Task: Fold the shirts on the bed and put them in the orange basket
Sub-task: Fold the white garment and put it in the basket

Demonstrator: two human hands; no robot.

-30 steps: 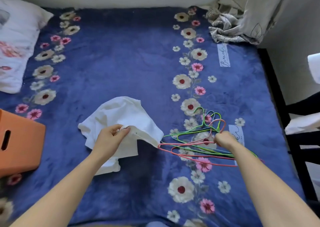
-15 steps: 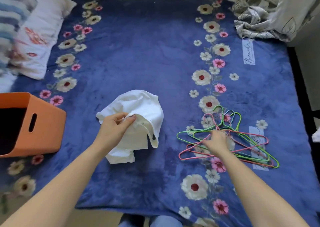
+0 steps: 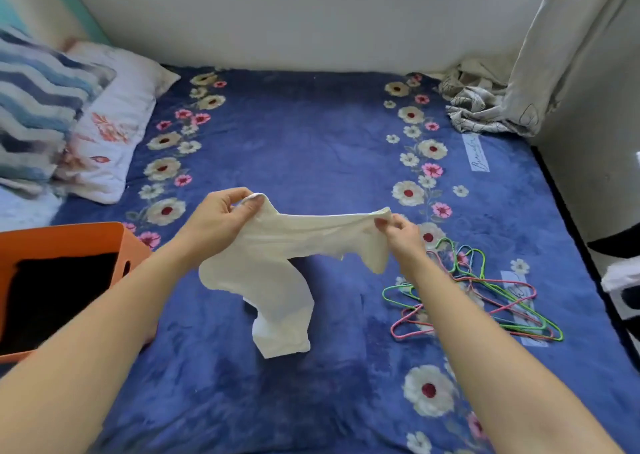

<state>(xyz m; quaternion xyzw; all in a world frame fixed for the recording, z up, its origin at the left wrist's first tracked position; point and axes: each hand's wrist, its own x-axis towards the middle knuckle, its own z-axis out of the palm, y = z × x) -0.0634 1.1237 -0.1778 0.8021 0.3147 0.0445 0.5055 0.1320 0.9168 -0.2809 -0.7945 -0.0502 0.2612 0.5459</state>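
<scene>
Both sets of fingers pinch the shirt (image 3: 277, 256) at its top edge: left hand (image 3: 218, 220) at frame centre-left, right hand (image 3: 401, 234) centre-right. Fabric stretched between them, lifted; the rest hangs down, lower end touching the bed (image 3: 311, 149). Basket (image 3: 65, 237) at left edge on the bed, dark inside. Hangers (image 3: 485, 294) piled right of the right forearm. Pillows (image 3: 114, 124) upper left, crumpled cloth (image 3: 481, 111) upper right.
</scene>
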